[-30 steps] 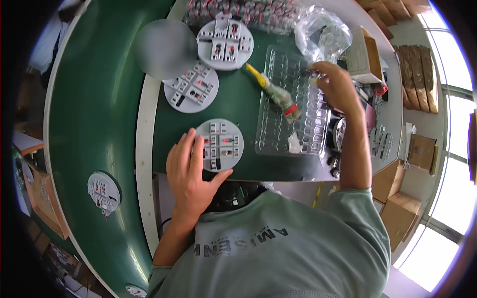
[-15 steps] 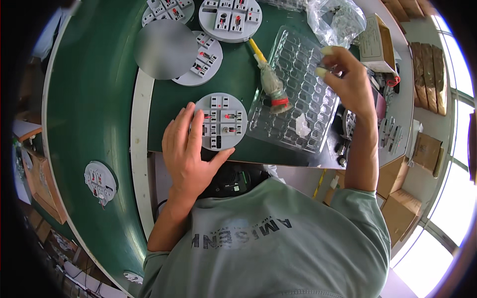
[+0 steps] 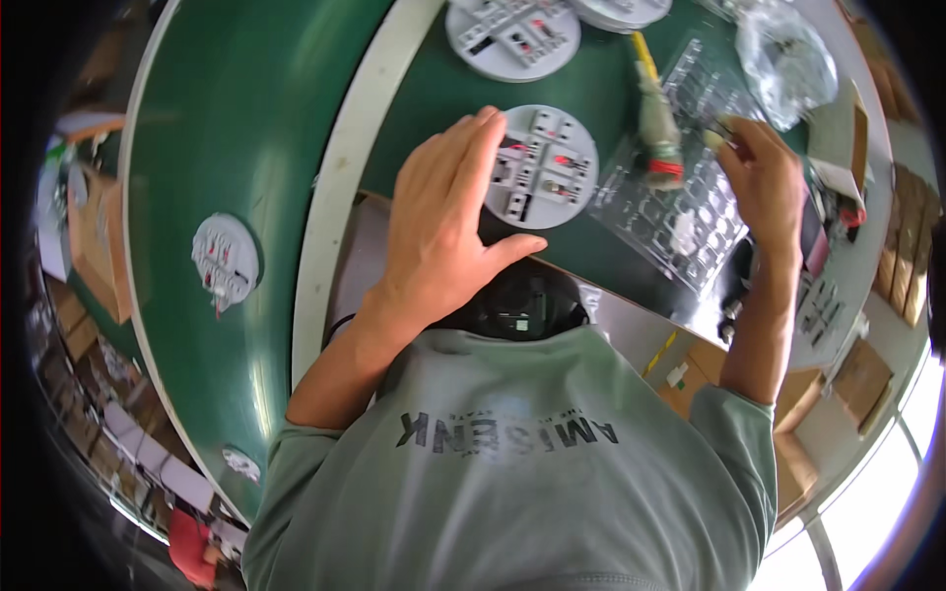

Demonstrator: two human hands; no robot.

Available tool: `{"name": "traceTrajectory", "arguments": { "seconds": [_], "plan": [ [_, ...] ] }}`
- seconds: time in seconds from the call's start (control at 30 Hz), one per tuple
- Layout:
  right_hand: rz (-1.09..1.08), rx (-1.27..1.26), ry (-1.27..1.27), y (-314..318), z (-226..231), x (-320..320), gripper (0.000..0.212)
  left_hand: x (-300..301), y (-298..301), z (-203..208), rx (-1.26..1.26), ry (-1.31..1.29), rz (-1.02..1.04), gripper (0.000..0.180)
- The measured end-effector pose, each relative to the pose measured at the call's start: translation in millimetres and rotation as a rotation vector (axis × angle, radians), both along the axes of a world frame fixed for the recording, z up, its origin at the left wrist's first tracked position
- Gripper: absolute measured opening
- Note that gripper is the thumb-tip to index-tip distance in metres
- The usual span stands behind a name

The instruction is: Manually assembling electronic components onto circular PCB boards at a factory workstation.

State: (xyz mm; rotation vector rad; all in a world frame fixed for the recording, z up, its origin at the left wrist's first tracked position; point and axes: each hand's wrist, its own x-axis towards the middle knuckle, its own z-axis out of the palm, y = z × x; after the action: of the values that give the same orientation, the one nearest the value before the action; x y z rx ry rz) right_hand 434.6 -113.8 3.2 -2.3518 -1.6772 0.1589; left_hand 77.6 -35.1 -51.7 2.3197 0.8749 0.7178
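A round light-grey disc point(image 3: 552, 148) with raised blocks, small slots and red and dark parts lies on the green table. My left hand point(image 3: 434, 217) is beside its left edge, fingers stretched out and thumb apart. The fingers overlap the disc's rim; whether they touch it I cannot tell. Over the far right part of a clear plastic blister tray point(image 3: 631, 212), my right hand point(image 3: 769, 182) is closed in a pinch. Something small and dark shows at its fingertips, too blurred to name. On the tray lies a yellow-handled tool point(image 3: 658, 123) wrapped in clear plastic with a red band.
More grey discs point(image 3: 517, 39) lie at the table's far side. Left of a pale rail point(image 3: 330, 212), a green belt-like surface carries another disc point(image 3: 225, 258). A crumpled clear bag point(image 3: 788, 64) and an open carton point(image 3: 838, 148) stand at the far right.
The view has swung, so the table appears shifted right and up. My left hand has shifted off the disc's face toward its left edge. My right hand's fingers have drawn together.
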Motion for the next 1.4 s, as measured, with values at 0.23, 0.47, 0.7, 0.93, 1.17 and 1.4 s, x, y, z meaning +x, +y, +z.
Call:
{"name": "traceTrajectory", "arguments": {
  "seconds": [0.23,0.47,0.7,0.93,1.17,1.4],
  "plan": [
    [0.307,0.087,0.385,6.8,25.7,-129.7,0.029,-5.5,6.3,-1.0,-0.068,-0.054,-0.03,0.119],
    [0.586,0.007,0.183,38.7,6.5,-172.2,0.024,-0.9,6.0,-6.0,-0.049,-0.058,0.039,0.121],
    [0.445,0.001,0.312,35.5,11.1,-182.9,0.02,-0.7,7.2,-8.0,-0.043,-0.075,0.088,0.109],
    [0.515,-0.208,0.115,54.7,27.6,-189.0,0.018,4.5,13.3,-28.1,0.058,-0.198,0.111,0.109],
    [0.56,-0.272,0.002,66.9,28.1,-196.8,0.019,5.8,13.6,-37.4,0.069,-0.232,0.134,0.099],
    [0.536,-0.051,0.207,49.2,-0.2,-190.5,0.024,9.2,14.5,-30.4,0.045,-0.25,0.167,0.094]
  ]
}}
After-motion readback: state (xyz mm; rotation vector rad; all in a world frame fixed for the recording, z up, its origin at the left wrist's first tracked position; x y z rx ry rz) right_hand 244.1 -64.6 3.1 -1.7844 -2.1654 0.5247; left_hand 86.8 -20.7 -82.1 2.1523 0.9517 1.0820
